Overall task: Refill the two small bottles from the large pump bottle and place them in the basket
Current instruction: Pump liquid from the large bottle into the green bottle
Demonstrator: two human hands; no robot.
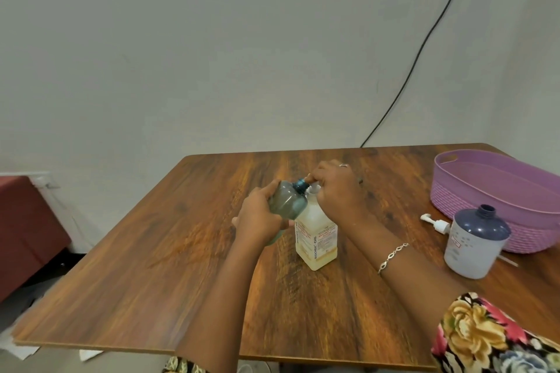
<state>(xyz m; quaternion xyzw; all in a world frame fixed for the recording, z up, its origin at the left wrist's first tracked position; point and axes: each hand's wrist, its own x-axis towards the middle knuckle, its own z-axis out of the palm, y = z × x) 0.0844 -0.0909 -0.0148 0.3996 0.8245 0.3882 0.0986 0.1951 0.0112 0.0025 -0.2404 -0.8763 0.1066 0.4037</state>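
The large pump bottle (316, 239) stands mid-desk (181, 251). The left hand (259, 215) has its fingers wrapped round a grey-green small bottle (286, 201), tilted with its blue neck at the pump's spout. The right hand (336, 188) curls its fingers over the pump head. Well right of the large pump bottle are 1 uncapped small bottle (475, 244), a loose white pump (435, 222) and the purple basket (472, 200).
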